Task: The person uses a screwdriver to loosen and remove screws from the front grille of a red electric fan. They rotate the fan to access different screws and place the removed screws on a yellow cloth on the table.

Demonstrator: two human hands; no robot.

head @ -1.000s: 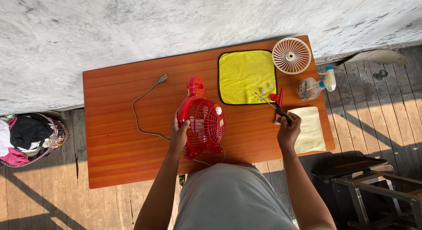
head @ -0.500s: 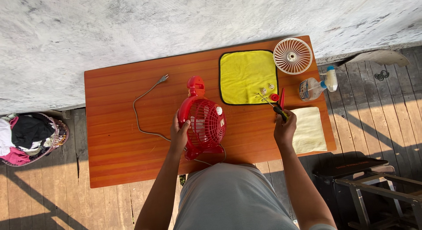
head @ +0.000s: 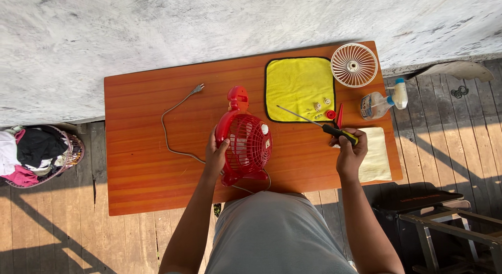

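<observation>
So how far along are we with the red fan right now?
Done: the cream front grille is off and lies at the table's far corner; small fasteners sit on the yellow cloth. In hand: the left hand steadies the red fan, the right hand holds a screwdriver clear of it. Left: the red rear cage is still on; the spray bottle stands untouched.

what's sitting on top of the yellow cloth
On the yellow cloth lie a few small white parts near its lower right corner; the screwdriver shaft crosses it. Anything beneath is hidden.
</observation>
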